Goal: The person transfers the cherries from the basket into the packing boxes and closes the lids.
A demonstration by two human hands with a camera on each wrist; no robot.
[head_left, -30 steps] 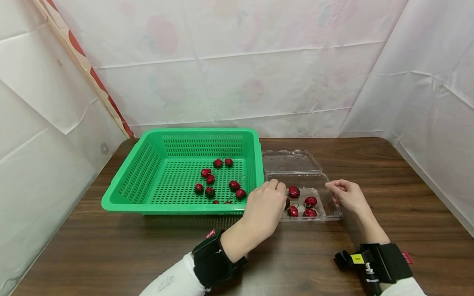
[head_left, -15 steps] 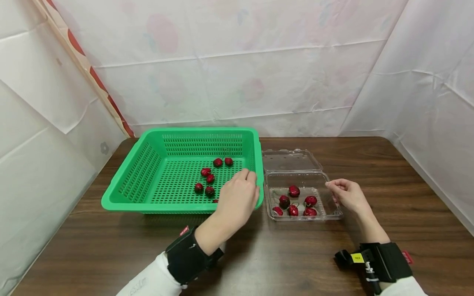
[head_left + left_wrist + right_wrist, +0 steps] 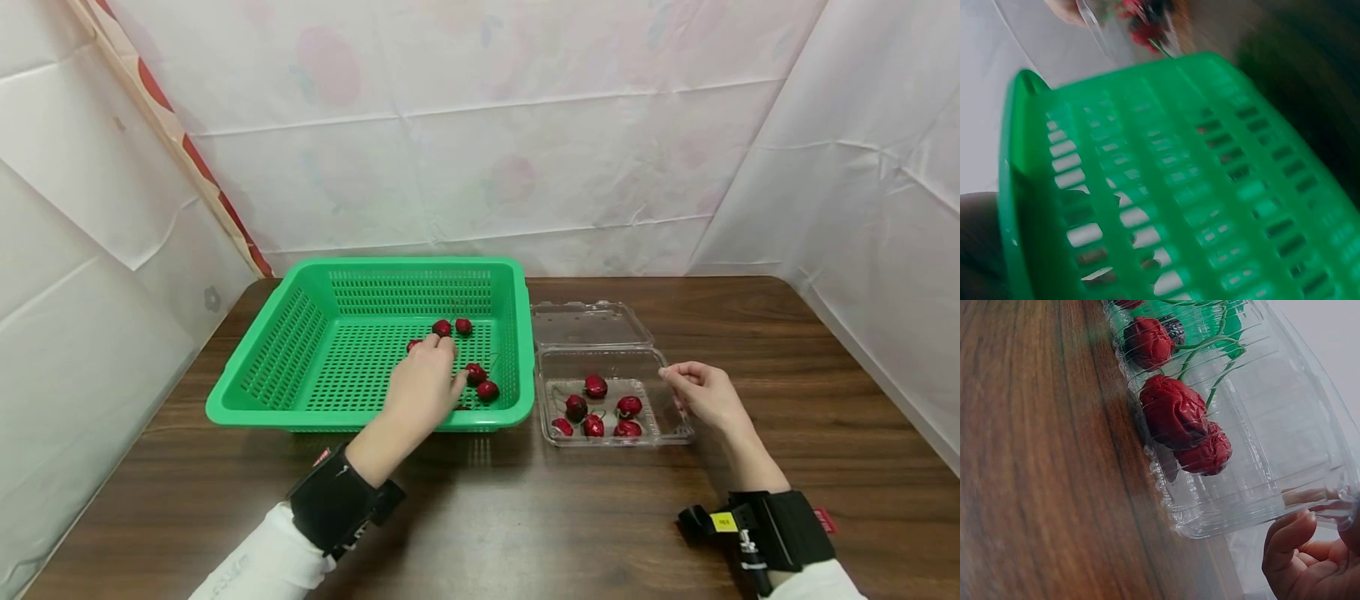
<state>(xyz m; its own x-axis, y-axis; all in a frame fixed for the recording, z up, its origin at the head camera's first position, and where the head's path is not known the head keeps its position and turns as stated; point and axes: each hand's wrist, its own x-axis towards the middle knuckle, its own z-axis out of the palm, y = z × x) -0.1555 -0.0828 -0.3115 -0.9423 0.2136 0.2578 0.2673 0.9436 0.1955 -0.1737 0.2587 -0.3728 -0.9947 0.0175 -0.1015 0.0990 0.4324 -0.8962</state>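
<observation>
– What was on the table (image 3: 525, 533)?
– Green basket (image 3: 300, 419) on L, clear box (image 3: 596, 364) just R of it, lid (image 3: 592, 325) lying open, far side.
– Grip?
– R hand (image 3: 705, 396) pinched box's R edge. L hand (image 3: 422, 385) was down in basket, fingertips hidden; cdn't tell if it held anything.
– Cherries (image 3: 476, 374)?
– Some were in basket, nr L hand; six in box.

2 hands: 1 left hand (image 3: 422, 387), 1 right hand (image 3: 705, 397). 2 black wristbands (image 3: 328, 505), 2 white sleeves (image 3: 255, 557), 2 red tags (image 3: 825, 522), 1 yellow label (image 3: 723, 522). 1 table (image 3: 562, 533). 1 green basket (image 3: 300, 417), 6 cherries (image 3: 487, 392) showing, 1 merely a sliver; any behind the left hand can't be counted. 1 clear box (image 3: 592, 364), 1 lid (image 3: 592, 326), 6 cherries inside.
</observation>
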